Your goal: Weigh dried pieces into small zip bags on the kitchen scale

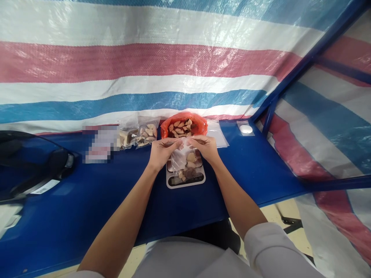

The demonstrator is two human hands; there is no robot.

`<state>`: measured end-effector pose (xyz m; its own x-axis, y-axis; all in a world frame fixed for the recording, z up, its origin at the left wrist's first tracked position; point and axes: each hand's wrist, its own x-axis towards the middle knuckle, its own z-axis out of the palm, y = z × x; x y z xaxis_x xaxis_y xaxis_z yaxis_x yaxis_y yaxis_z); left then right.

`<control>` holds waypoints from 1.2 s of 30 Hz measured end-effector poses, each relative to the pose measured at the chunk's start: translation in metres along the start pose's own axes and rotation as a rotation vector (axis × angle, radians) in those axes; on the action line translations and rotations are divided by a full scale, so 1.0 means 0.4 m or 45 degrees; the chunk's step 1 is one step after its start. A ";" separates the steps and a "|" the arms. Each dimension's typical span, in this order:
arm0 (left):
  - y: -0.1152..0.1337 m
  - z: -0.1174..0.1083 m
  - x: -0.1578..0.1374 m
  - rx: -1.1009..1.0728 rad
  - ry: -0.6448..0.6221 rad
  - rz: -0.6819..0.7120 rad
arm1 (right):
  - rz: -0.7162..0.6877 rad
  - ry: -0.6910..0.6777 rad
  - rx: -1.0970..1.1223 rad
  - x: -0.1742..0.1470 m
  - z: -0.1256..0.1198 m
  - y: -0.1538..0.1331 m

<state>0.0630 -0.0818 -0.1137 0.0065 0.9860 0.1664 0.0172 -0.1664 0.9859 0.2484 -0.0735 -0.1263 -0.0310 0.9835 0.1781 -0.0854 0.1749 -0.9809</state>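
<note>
Both my left hand (pixel 164 151) and my right hand (pixel 205 147) pinch the top edge of a clear plastic bag (pixel 179 159), thumbs close together. Tan and brown dried slices show in the lower part of this bag. It hangs over a white kitchen scale (pixel 185 185) with a dark display strip; whether the bag rests on the scale I cannot tell. Just beyond my fingers, a red plastic bag (pixel 164 127) lies open like a bowl, with many brown-edged dried slices (pixel 181 127) inside.
Two filled clear bags (pixel 147 135) stand left of the red bag. Flat clear bags (pixel 218 135) lie to its right, and a small packet with a white round item (pixel 246 129) farther right. A black object (pixel 37 166) occupies the table's left. Striped sheeting (pixel 145 61) rises behind the blue table (pixel 116 200).
</note>
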 end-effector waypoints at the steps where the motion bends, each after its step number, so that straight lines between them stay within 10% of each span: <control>1: -0.001 -0.001 0.001 -0.010 0.003 -0.006 | -0.009 0.011 0.014 0.001 0.000 -0.001; 36: -0.008 -0.004 0.006 -0.088 0.013 -0.014 | 0.035 0.019 0.004 0.004 -0.001 0.007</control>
<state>0.0612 -0.0787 -0.1164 -0.0040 0.9878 0.1555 -0.0518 -0.1555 0.9865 0.2483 -0.0714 -0.1286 -0.0183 0.9886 0.1497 -0.0877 0.1476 -0.9851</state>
